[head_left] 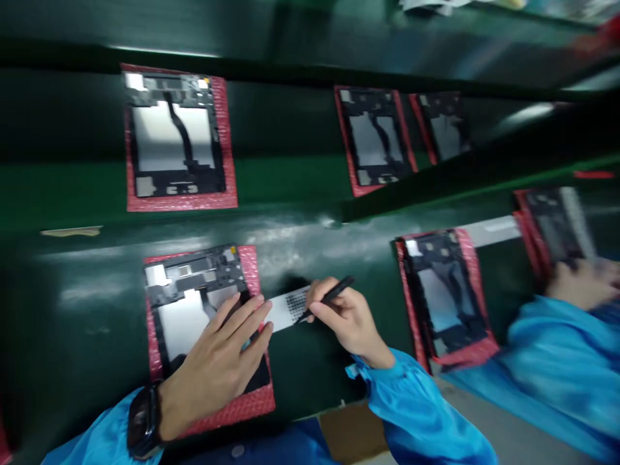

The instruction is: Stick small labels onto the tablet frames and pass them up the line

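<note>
My left hand (pixel 220 358) lies flat with fingers stretched out on an opened tablet body (pixel 188 303), which rests on a pink bubble-wrap sheet (pixel 242 407) on the green table. Just to its right, my right hand (pixel 346 320) grips black tweezers (pixel 329 298) like a pen. Their tip touches a white label strip (pixel 288 309) with small dark marks, lying beside the tablet. I wear blue sleeves and a black watch (pixel 143 420) on the left wrist.
More open tablets on pink sheets lie around: far left (pixel 174 135), far middle (pixel 375 139), beside that (pixel 443 126) and right (pixel 443 297). A co-worker's hand (pixel 584 281) in a blue sleeve works at another tablet (pixel 557 223) on the far right.
</note>
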A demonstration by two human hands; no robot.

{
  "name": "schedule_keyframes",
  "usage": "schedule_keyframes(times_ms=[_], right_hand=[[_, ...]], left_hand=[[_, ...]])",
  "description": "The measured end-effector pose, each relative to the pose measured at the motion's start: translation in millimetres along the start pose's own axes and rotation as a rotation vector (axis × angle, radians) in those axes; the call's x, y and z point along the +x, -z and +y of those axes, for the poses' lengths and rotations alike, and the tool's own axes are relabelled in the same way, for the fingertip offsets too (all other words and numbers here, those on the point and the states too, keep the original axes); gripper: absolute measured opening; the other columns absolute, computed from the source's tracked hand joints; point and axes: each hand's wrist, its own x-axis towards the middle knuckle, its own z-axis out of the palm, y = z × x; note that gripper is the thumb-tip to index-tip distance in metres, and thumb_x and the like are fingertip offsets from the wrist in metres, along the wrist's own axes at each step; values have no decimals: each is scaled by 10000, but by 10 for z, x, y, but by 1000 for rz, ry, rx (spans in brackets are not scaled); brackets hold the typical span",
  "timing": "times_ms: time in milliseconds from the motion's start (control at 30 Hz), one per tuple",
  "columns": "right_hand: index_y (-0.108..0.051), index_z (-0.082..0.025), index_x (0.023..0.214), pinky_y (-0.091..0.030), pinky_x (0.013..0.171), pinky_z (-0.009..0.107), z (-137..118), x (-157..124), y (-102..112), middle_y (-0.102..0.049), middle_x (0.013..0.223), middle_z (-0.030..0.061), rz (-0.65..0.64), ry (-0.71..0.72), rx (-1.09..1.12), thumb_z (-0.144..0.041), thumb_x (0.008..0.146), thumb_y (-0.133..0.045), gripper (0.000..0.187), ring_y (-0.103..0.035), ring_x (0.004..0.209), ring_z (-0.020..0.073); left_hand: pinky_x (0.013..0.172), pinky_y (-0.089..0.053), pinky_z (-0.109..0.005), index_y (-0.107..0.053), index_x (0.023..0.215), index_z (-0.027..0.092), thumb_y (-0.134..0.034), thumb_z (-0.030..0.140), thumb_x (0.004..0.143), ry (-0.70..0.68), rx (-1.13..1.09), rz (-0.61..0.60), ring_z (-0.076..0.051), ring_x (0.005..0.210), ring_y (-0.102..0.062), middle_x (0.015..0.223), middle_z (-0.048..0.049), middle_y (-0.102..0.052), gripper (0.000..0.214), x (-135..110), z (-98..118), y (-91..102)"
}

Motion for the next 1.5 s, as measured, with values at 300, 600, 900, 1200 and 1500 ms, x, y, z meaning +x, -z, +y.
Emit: schedule_keyframes(times_ms=[300, 600, 900, 1200, 1500], right_hand=[[-635, -221, 916, -444, 566, 294, -391, 1264, -1134, -641, 708, -22, -328, 131, -61, -366, 1030, -696, 194, -592, 619, 146], [-620, -214, 939, -426, 561, 275, -43, 1685, -1457, -632, 713, -34, -373, 39, -68, -454, 1019, -717, 271, -586, 620, 135], [-623, -224, 940, -480, 602, 295, -21, 1654, -1347, -640, 790, -17, -398, 71, -135, -411, 1049, -685, 225, -599, 641, 139], [-627, -229, 947, -467, 616, 302, 23, 1624, -1209, -620, 795, -19, -398, 92, -144, -406, 1055, -679, 214, -579, 663, 140], [-625, -228, 939, -417, 566, 287, 16, 1629, -1116, -593, 745, -33, -395, 115, -156, -402, 1047, -680, 213, -550, 618, 132]], left_hand=[[1159, -530, -516, -673, 1182, 205, -649, 117, 990, 614, 115, 407, -276, 1395, -626, 1467, -131, -662, 213, -657, -688, 477], [1201, -491, -534, -596, 1403, 204, -626, 115, 1008, 598, -19, 349, -269, 1461, -565, 1516, -138, -639, 406, -574, -737, 318], [1209, -477, -530, -585, 1468, 213, -630, 94, 995, 596, -15, 340, -272, 1483, -539, 1537, -125, -624, 490, -463, -689, 230], [1209, -472, -543, -567, 1501, 236, -635, 72, 985, 585, -18, 335, -276, 1499, -517, 1552, -115, -608, 546, -352, -636, 141], [1226, -440, -595, -530, 1557, 215, -601, 70, 975, 552, 185, 192, -342, 1545, -470, 1601, -170, -556, 604, -245, -516, 69]])
